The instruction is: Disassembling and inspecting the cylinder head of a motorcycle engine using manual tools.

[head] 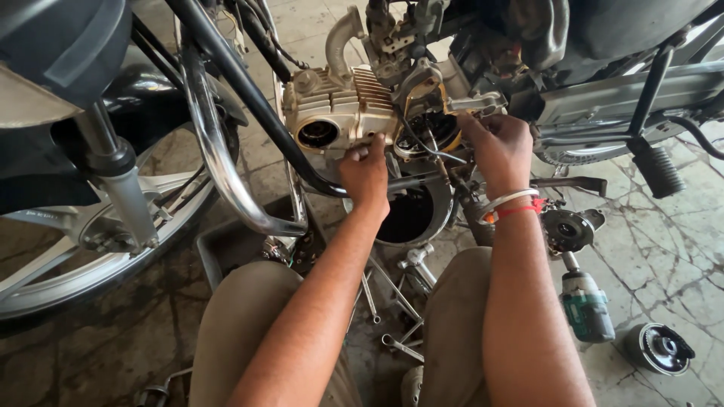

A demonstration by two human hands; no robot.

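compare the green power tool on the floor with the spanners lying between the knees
The green power tool is bulky, green and grey, and lies on the cracked floor outside the right knee. The spanners are thin, bare silvery metal, several scattered loosely between the knees. Both lie untouched by the left hand and the right hand, which are up at the engine.

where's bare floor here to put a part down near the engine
Bare tiled floor lies on the right, between the footpeg, power tool and round cover. Crowded: wrenches between the knees, and around the engine, where the left hand and right hand work.
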